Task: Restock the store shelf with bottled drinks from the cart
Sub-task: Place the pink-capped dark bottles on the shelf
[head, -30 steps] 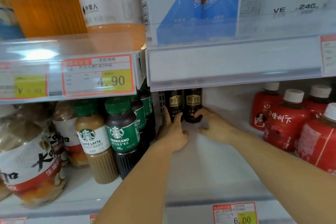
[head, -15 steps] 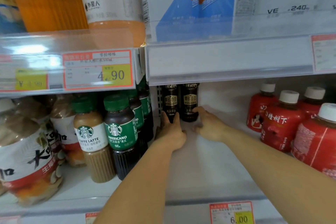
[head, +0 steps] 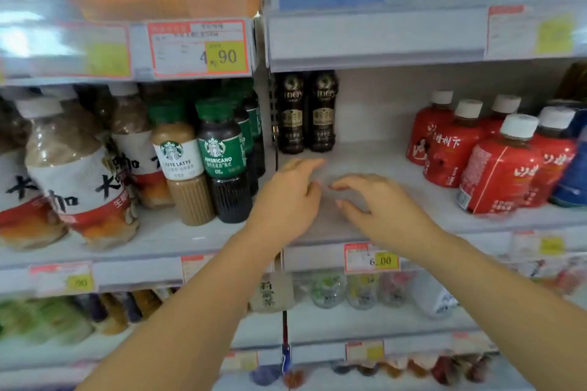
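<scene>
Store shelving filled your view, tier over tier, each front edge carrying price tags. On the middle shelf (head: 374, 165), white and bare across its central stretch, two dark bottled drinks (head: 290, 117) stood upright side by side in the far left corner, right beside the perforated divider (head: 272, 111).

Left of that divider the next bay was packed. A green-capped Americano bottle (head: 222, 158) stood at the near edge, a Caffe Latte bottle (head: 182, 174) just beside it on its left, and large milky coffee bottles (head: 76, 187) further left. To the right of the bare stretch a cluster of red bottles (head: 495, 168) with white caps stood well apart from the dark pair.

Only bare shelf lay between your hands and the dark pair. Your left hand (head: 287, 200) hovered nearer than them, fingers stretched forward and relaxed, gripping nothing. Your right hand (head: 381, 209), just beside it, faced palm down with fingers loosely curled, likewise holding nothing; whether either touched the shelf could not be told.

A 4.90 tag (head: 198, 49) hung on the upper edge at the left, and a 6.00 tag (head: 371, 258) sat below your right hand. Lower shelves showed only blurred bottles (head: 327, 289).
</scene>
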`<action>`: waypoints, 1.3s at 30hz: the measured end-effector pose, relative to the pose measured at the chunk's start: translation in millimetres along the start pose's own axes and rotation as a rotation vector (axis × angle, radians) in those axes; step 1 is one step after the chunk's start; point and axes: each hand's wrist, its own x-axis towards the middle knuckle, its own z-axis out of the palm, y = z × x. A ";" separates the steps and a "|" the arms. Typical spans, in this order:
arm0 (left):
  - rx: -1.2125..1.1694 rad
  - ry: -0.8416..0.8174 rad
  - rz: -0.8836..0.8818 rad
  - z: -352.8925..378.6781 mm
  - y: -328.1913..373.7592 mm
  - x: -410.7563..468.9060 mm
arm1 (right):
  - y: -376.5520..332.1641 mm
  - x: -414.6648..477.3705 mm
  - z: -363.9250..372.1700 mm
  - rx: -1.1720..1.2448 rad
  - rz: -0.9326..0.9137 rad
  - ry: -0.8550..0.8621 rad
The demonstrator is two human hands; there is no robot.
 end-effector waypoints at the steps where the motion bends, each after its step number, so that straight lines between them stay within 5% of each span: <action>1: -0.004 0.082 0.060 -3.3 3.1 -24.7 | -10.8 -19.4 0.3 -0.010 -0.045 0.058; 4: -0.069 0.230 0.220 0.1 -0.6 -104.8 | -34.8 -82.1 20.7 0.024 -0.149 0.203; 7: -0.066 0.211 0.242 25.2 -27.2 -188.7 | -52.9 -150.9 62.0 0.041 -0.166 0.206; 16: 0.065 -0.490 -0.373 118.0 -158.4 -409.0 | -64.8 -329.4 236.0 0.183 0.521 -0.577; 22: 0.095 -0.734 -0.486 168.3 -216.4 -493.7 | -67.4 -407.4 342.1 0.172 0.755 -0.933; 30: 0.188 -0.833 -0.445 214.5 -265.5 -545.4 | -78.1 -450.2 434.4 0.062 0.845 -0.959; 39: 0.146 -0.852 -0.280 261.1 -263.5 -510.1 | -72.8 -455.3 428.8 0.139 0.820 -0.838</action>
